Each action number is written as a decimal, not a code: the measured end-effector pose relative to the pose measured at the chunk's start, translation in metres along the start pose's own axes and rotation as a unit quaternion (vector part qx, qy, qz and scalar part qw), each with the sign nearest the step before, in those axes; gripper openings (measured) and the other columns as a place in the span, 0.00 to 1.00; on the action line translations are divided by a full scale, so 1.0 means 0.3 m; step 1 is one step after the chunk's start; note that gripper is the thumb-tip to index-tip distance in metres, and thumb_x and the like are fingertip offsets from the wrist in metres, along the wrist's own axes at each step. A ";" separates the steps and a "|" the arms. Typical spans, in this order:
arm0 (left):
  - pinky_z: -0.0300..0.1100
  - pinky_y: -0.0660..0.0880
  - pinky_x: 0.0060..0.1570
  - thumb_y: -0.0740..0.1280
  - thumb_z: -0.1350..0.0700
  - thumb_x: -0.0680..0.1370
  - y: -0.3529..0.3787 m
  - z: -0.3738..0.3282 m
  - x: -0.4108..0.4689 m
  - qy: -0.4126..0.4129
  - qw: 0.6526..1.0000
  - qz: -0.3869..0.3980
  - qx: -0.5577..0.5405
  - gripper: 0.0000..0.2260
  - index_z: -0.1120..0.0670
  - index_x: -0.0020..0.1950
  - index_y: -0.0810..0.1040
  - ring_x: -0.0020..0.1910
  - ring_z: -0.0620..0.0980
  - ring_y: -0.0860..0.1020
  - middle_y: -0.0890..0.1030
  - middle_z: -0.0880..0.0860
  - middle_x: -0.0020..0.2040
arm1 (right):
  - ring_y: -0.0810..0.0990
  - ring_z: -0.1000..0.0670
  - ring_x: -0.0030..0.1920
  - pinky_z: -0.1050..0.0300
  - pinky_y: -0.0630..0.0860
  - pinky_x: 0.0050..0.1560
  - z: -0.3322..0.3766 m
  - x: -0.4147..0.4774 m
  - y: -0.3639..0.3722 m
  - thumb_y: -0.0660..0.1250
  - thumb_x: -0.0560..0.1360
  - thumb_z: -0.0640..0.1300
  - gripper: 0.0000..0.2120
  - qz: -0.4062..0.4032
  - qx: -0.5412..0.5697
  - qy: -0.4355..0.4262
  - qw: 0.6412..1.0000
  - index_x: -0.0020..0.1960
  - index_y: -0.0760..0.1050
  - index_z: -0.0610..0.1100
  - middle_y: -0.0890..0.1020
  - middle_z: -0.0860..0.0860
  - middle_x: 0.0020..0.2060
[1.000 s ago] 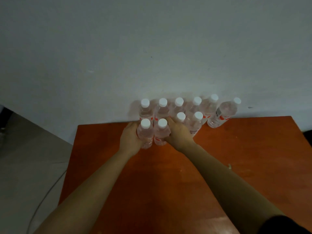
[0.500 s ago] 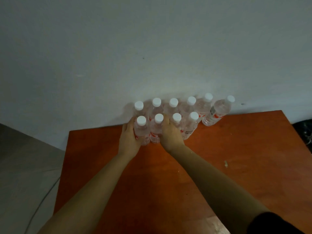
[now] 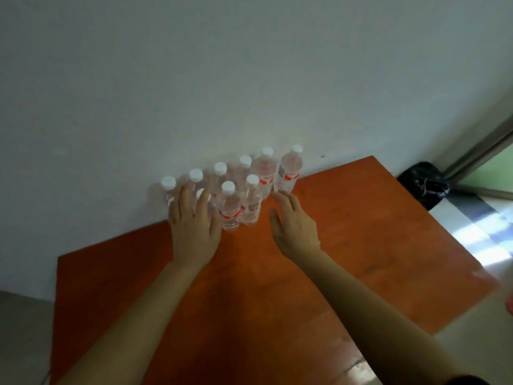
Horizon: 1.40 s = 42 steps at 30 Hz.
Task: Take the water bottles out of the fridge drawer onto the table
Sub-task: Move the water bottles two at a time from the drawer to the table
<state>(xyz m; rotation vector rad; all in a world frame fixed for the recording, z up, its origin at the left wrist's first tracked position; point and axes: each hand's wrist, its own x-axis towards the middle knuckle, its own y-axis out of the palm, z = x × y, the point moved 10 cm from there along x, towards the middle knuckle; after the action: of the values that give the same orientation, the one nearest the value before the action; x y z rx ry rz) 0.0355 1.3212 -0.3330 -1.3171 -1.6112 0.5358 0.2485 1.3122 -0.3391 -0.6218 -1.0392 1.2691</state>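
Note:
Several clear water bottles point(image 3: 231, 208) with white caps and red labels stand upright in two rows at the far edge of the orange-brown table point(image 3: 277, 287), against the white wall. My left hand point(image 3: 194, 223) hovers in front of the left bottles with fingers spread, hiding part of them; it holds nothing. My right hand point(image 3: 295, 225) is open just right of the front row, fingers apart, near the rightmost bottle point(image 3: 288, 169). The fridge drawer is out of view.
A black bag point(image 3: 424, 183) sits on the floor beyond the table's right corner, beside a door frame point(image 3: 477, 151). Bright tiled floor point(image 3: 485, 232) lies to the right, grey floor to the left.
Both hands let go of the two front-left bottles and drew back, now open. The view swung so the table and bottles appear tilted and the right-hand floor shows.

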 end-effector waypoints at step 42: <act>0.62 0.34 0.73 0.41 0.30 0.78 0.913 -4.050 -1.905 0.582 0.763 0.244 -0.138 0.34 0.43 0.79 0.35 0.77 0.57 0.30 0.30 0.55 0.79 | 0.49 0.39 0.80 0.35 0.48 0.77 -2.086 -2.946 -2.518 0.50 0.80 0.63 0.35 -0.287 -0.367 0.575 0.672 0.80 0.58 0.45 0.51 0.41 0.81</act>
<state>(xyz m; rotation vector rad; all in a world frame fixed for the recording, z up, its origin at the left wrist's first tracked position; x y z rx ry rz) 1.2032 0.6119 -0.2295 -1.7609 -0.2872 -0.2779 1.1824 0.3875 -0.2130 -1.3258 -0.4823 -0.2913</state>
